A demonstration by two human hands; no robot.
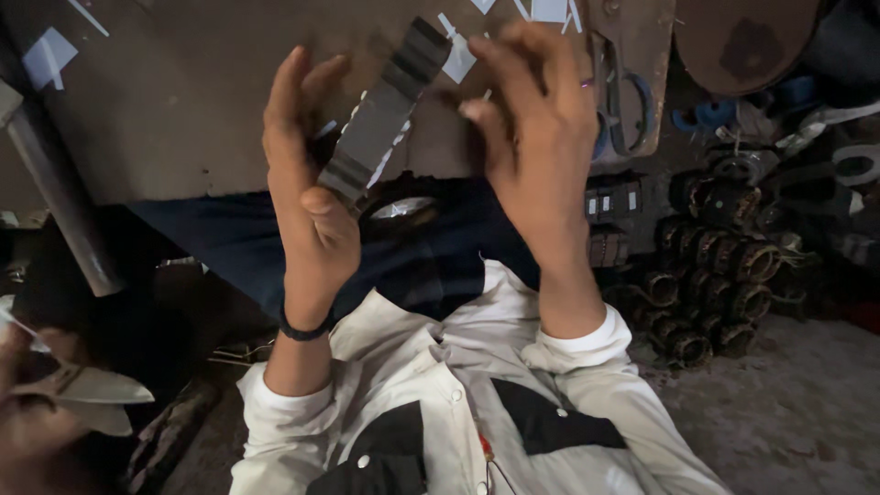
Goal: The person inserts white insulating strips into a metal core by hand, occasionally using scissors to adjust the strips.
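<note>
Viewing through the head camera, I see a long grey strip with darker bands at both ends held up between the two hands, above the edge of the bench. The strip runs diagonally, its lower end low and to the left, its upper end high and to the right. The left hand carries the lower end: the thumb presses against the strip's lower banded portion, and the left fingers stand nearly straight and upright behind it, loosely spread rather than curled. The right hand is raised just beside the upper half of the strip, with its fingers curved and moderately open; I cannot tell whether the fingertips touch the strip's upper end or stand just apart from it. A dark band circles the left wrist. Small pale paper scraps lie scattered on the bench surface. Scissors rest on the bench to the right of the right hand. Further right, a heap of dark wound ring-shaped parts lies on the floor. At the lower left edge, another person's hand holds a pale blade-shaped piece, well apart from the strip.
</note>
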